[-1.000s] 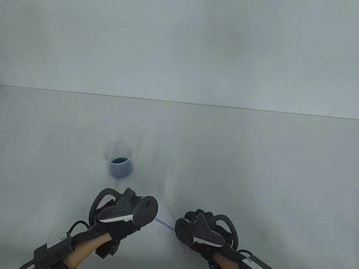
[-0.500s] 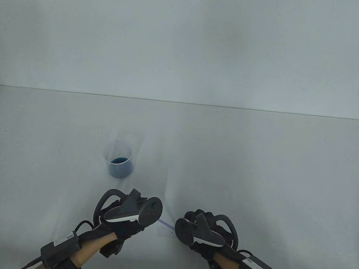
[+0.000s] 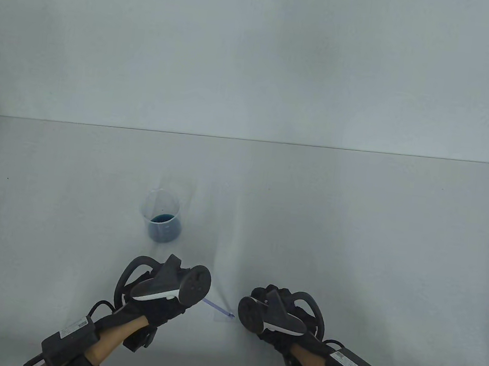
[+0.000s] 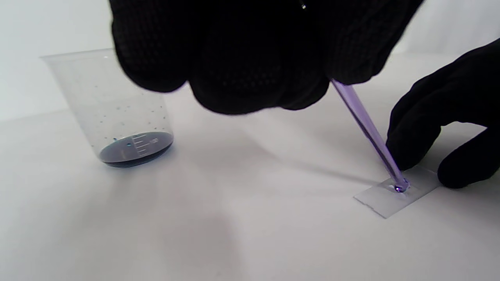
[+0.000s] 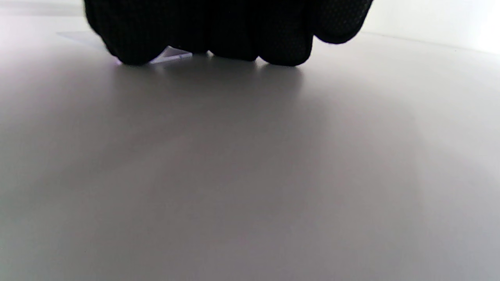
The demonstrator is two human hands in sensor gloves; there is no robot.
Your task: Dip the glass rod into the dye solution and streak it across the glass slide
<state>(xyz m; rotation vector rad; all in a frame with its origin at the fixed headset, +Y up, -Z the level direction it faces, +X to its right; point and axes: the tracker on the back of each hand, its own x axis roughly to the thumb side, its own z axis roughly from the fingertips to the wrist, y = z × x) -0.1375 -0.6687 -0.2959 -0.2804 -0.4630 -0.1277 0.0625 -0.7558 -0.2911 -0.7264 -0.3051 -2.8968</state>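
Observation:
My left hand (image 3: 161,292) grips a violet-tinted glass rod (image 3: 217,308), also in the left wrist view (image 4: 367,132). The rod slants down to the right and its tip rests on a clear glass slide (image 4: 394,195) lying flat on the table (image 3: 353,230). A small bead of dye sits at the tip. My right hand (image 3: 276,312) presses its fingertips (image 4: 414,144) on the slide's right end; the slide shows faintly in the table view (image 3: 224,317). A clear beaker (image 3: 162,217) with dark blue dye at the bottom stands behind my left hand, also in the left wrist view (image 4: 117,113).
The white table's far edge (image 3: 249,140) meets a plain white wall. In the right wrist view my fingers (image 5: 218,35) rest on the table with a corner of the slide (image 5: 172,54) under them.
My left hand first moved right, then back left and slightly away, dragging the rod across the slide. More rod now shows between the hands. My right hand has not moved.

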